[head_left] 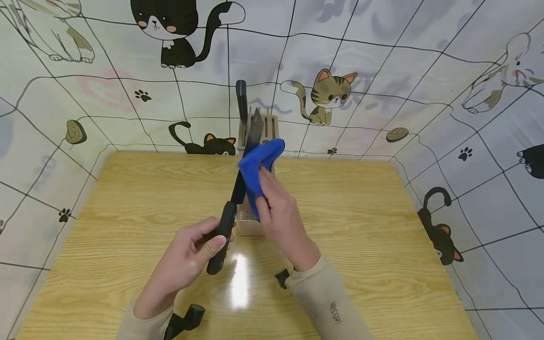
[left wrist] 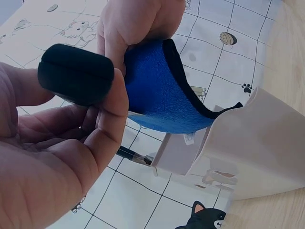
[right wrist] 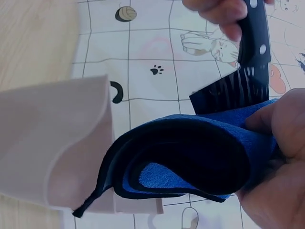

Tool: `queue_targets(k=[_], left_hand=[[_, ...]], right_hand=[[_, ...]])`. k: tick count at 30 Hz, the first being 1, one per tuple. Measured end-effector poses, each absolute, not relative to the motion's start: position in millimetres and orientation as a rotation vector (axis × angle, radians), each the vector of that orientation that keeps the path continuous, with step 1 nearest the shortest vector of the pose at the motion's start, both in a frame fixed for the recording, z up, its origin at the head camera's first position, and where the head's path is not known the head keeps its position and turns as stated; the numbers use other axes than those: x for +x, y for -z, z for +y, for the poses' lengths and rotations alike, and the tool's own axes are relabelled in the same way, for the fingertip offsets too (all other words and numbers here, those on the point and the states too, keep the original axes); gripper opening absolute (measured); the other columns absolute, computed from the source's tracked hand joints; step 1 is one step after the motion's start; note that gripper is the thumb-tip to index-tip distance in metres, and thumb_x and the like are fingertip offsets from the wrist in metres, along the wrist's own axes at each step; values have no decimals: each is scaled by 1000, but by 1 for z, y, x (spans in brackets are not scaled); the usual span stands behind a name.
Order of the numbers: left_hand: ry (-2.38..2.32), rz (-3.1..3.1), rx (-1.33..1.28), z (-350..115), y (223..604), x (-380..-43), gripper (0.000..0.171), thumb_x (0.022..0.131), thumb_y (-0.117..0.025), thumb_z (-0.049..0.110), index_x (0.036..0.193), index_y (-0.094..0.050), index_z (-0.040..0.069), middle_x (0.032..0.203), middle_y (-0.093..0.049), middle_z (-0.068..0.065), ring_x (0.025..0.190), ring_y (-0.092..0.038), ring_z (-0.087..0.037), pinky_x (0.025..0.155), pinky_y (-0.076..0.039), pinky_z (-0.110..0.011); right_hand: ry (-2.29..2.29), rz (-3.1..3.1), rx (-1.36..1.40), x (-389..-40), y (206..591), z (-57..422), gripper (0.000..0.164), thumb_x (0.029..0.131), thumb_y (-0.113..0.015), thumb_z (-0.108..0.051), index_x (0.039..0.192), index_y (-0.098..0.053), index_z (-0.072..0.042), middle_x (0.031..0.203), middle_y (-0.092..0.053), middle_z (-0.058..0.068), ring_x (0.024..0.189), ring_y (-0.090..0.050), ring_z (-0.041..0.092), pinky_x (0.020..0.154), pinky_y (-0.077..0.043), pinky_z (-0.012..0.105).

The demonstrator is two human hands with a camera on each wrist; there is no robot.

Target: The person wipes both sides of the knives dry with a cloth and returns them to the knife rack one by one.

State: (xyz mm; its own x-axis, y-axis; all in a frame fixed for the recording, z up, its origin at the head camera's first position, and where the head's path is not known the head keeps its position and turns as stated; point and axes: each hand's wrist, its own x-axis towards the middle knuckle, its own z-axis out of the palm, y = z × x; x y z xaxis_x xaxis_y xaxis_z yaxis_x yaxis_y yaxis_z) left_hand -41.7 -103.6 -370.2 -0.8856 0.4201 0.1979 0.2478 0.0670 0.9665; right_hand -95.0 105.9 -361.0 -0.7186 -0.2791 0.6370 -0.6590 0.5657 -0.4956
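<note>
With the fingers of the left hand (head_left: 192, 251), in the head view, gripping a knife (head_left: 239, 188) by its black handle (head_left: 227, 217), pressing the thumb along the near side. With the fingers of the right hand (head_left: 282, 213), pinching a blue cloth (head_left: 262, 153) against the blade, ahead of the left fingers. Pointing the blade up and away from the left fingers, leaning a little to the right. Covering the middle of the blade with the cloth, leaving bare the tip beyond it and the stretch next to the handle. Shows a beige slotted holder (head_left: 250, 228) beyond the left fingers, upright on the tabletop (head_left: 361, 212), partly hidden behind cloth and knife. Shows a black-handled utensil (head_left: 241, 101) standing in it, farther still from the fingers. Has a cat-printed backdrop (head_left: 263, 56) behind.

In the left wrist view, shows the handle's butt end between curled left fingers and thumb. Shows the right fingers beyond, clasping the cloth, with most of the blade hidden. Shows a small white label (left wrist: 189, 139) at the cloth's lower edge, away from the right fingers.

In the right wrist view, holding the cloth folded into a loop before the right fingers. Shows pale rivets (right wrist: 262, 49) near the left fingers, and a dark, streaked blade going behind the cloth's edge. Cannot tell whether cloth and holder touch.
</note>
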Motion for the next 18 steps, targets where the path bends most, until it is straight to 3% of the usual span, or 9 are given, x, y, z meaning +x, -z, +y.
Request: queue_targets(k=[18], left_hand=[[-1950, 2159, 783, -104, 370, -37, 14, 97, -54, 0, 107, -63, 2, 92, -59, -14, 74, -59, -14, 60, -52, -30]], right_hand=[[-1004, -2305, 694, -124, 347, 118, 49, 93, -41, 1, 140, -49, -5, 138, -55, 12, 122, -57, 22, 100, -47, 39]])
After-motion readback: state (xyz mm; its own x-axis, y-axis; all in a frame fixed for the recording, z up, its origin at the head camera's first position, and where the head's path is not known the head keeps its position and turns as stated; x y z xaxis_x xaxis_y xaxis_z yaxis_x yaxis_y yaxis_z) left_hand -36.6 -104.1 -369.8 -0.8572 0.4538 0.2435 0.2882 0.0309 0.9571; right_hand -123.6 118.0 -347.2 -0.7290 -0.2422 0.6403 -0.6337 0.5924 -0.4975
